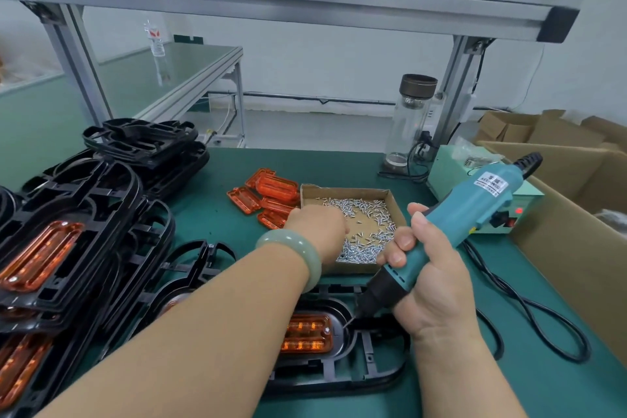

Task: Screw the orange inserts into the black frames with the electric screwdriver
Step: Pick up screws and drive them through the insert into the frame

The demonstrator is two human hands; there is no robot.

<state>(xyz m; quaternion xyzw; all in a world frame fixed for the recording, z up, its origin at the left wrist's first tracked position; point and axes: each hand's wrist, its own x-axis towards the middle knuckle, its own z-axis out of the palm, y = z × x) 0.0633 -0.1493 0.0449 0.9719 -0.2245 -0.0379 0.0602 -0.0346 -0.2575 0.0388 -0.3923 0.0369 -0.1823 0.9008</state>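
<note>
The teal electric screwdriver is gripped by the right hand, fingers wrapped round its barrel; its bit is angled down just beside the orange insert seated in the black frame nearest the viewer; the left hand is lowered into the cardboard screw tray, its fingers hidden, so their state cannot be told.

The right hand grips the electric screwdriver, its bit tip just beside the orange insert seated in the black frame at the near edge of the desk. The left hand reaches into the cardboard tray of screws, fingers hidden. Beside the tray lie loose inserts; stacked frames occupy the left edge.
</note>
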